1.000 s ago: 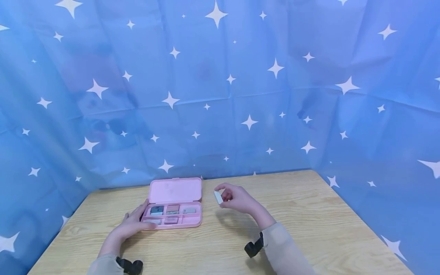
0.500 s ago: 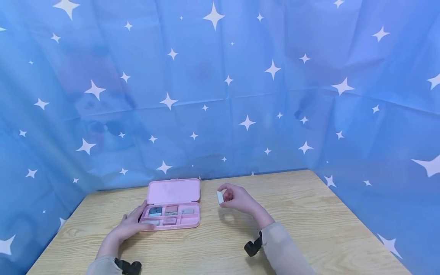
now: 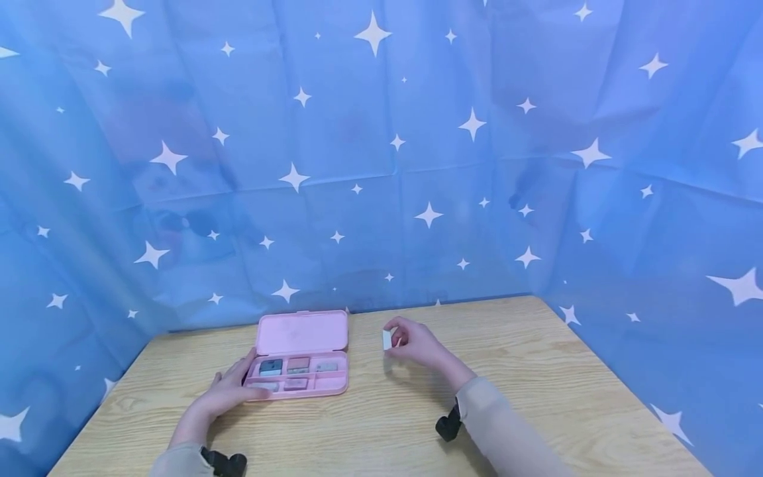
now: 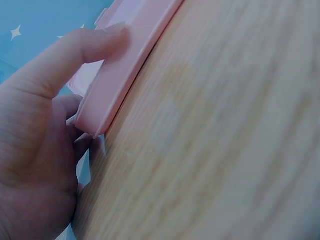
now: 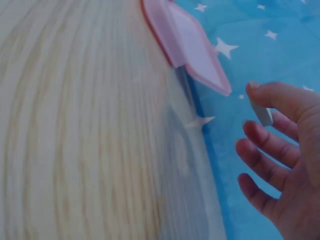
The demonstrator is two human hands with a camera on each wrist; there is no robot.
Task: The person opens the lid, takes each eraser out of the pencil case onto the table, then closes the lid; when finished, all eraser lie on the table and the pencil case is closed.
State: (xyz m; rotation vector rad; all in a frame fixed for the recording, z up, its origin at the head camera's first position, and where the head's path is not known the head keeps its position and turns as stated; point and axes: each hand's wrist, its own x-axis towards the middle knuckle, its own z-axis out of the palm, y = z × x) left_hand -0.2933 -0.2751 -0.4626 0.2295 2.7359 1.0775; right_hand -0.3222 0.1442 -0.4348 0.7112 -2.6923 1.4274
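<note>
A pink case [image 3: 303,333] lies with its lid raised at the back, and small blocks sit in its compartments: a dark teal one [image 3: 271,367], a pink-brown one [image 3: 298,365], a grey one [image 3: 326,366] and others in the front row. The left hand [image 3: 222,395] grips the case's left end, thumb on the front wall [image 4: 112,75]. Right of the case, the right hand [image 3: 420,346] pinches a small pale block [image 3: 387,340] between thumb and index finger above the table; the right wrist view shows this block [image 5: 262,113] edge-on, with the other fingers spread apart.
The wooden table [image 3: 357,437] carries the case at its back left. A blue curtain with white stars [image 3: 381,165] hangs behind the table and along both sides. Black wrist cameras sit at the left [image 3: 225,462] and right [image 3: 448,424] cuffs.
The right hand has moved slightly to the right, away from the case, with the pale block turned more upright in its pinch. The left hand still holds the case's end.
</note>
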